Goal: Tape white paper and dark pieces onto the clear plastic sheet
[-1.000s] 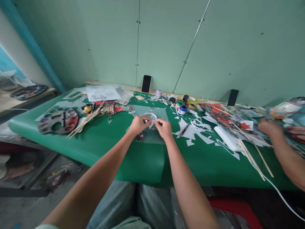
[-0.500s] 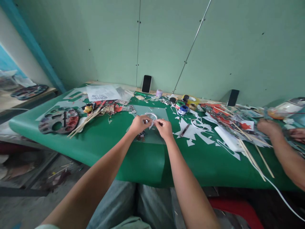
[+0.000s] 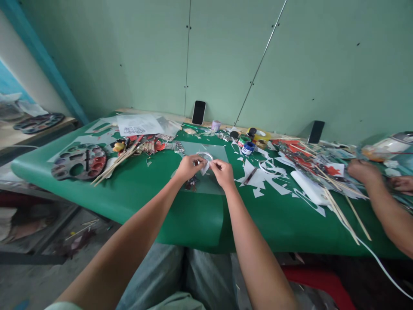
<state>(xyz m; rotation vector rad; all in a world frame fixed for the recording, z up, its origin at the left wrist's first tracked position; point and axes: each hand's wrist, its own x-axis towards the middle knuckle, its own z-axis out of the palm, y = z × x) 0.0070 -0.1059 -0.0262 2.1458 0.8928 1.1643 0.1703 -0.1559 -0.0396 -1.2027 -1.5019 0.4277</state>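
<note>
My left hand (image 3: pixel 191 167) and my right hand (image 3: pixel 222 171) meet over a translucent sheet (image 3: pixel 211 187) on the green table cover. Between their pinched fingertips is a small white paper-like piece (image 3: pixel 204 168), its lower end tapering to a point. A pale ring (image 3: pixel 206 155) shows just beyond the fingers; whether it touches them or the white piece I cannot tell. Below my left hand, small dark and brown pieces (image 3: pixel 191 183) lie at the sheet. Fingers partly hide what they hold.
Left are a paint palette (image 3: pixel 79 162) and wooden sticks (image 3: pixel 121 161). White paper scraps (image 3: pixel 258 178), a blue-labelled paint jar (image 3: pixel 248 148) and a white roll (image 3: pixel 308 188) lie right. A phone (image 3: pixel 199 113) leans at the wall. Another person's hand (image 3: pixel 364 171) works far right.
The white piece between my fingertips shows a little more and its angle has shifted slightly. Both hands stay in nearly the same place.
</note>
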